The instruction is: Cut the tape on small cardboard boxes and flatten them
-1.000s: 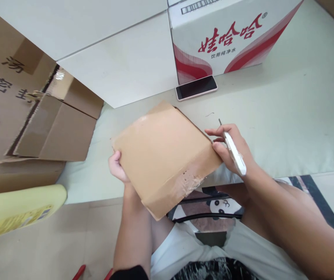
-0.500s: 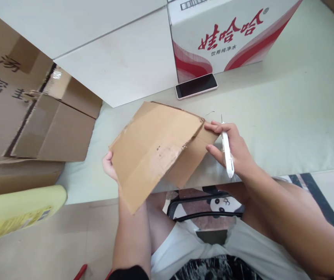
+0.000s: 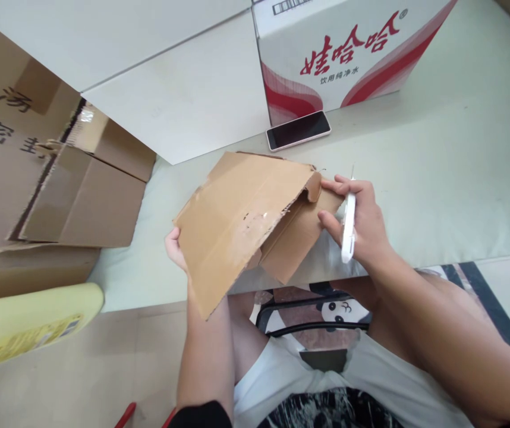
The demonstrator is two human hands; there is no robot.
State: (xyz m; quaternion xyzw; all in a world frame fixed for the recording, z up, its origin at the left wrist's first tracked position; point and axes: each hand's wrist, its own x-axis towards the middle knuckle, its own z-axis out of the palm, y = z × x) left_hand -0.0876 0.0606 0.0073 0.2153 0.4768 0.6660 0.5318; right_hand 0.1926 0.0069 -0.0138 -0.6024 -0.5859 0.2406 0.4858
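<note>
A folded brown cardboard box (image 3: pixel 237 208) is held tilted above the pale green surface, its torn edge facing me. My left hand (image 3: pixel 175 248) grips the left corner, with most of its fingers hidden behind the panel. On the other side, my right hand (image 3: pixel 364 217) has a white utility knife (image 3: pixel 349 229) tucked against its palm, thin blade pointing away from me. Fingertips of that same hand touch the lower cardboard flap (image 3: pixel 297 235). Between the upper panel and this flap a dark gap shows.
A phone (image 3: pixel 298 130) lies in front of a white and red carton (image 3: pixel 339 59). White panels (image 3: pixel 179 101) stand behind the cardboard. More brown boxes (image 3: pixel 98 196) are at left, above a yellow bottle (image 3: pixel 36 324). Red handles (image 3: pixel 126 414) show on the floor.
Both hands and the cardboard have shifted slightly right. The gap between the upper panel and lower flap has widened, and a curled inner piece now shows near my right fingertips.
</note>
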